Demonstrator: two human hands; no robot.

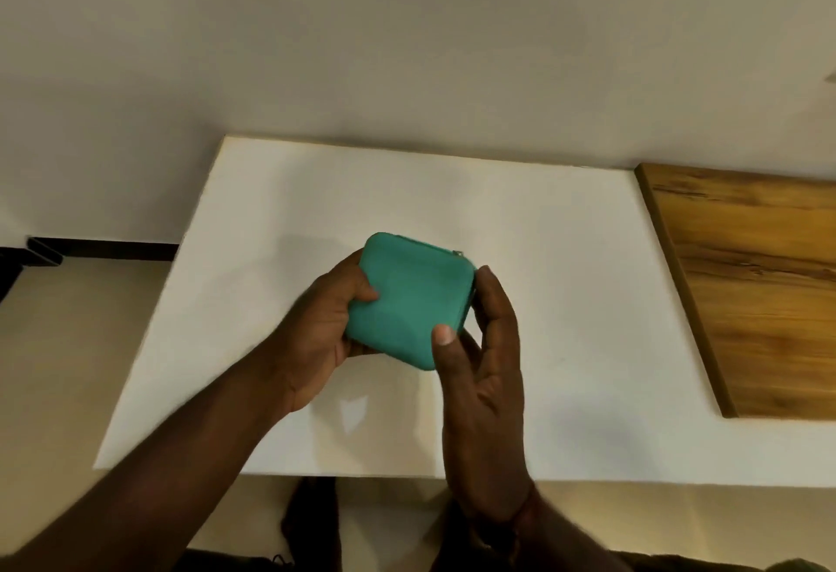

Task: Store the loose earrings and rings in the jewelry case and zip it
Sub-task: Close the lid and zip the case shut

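Teal, rounded-square fabric jewelry case, lid closed, held above the white table. Your left hand clasps its left edge; your right hand pinches the right edge, thumb on top. The small metal zipper pull sits at the far right corner, nearer your right hand.

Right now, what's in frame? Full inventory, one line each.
jewelry case: 1, teal, closed, held above the white table by both hands
zipper pull: 1, metallic, far right corner of the case
white table: 1, white, centre of view
wooden board: 1, brown, right, beside the table
loose earrings or rings: none visible
left hand: 1, grip on the case's left side
right hand: 1, grip on the case's right edge
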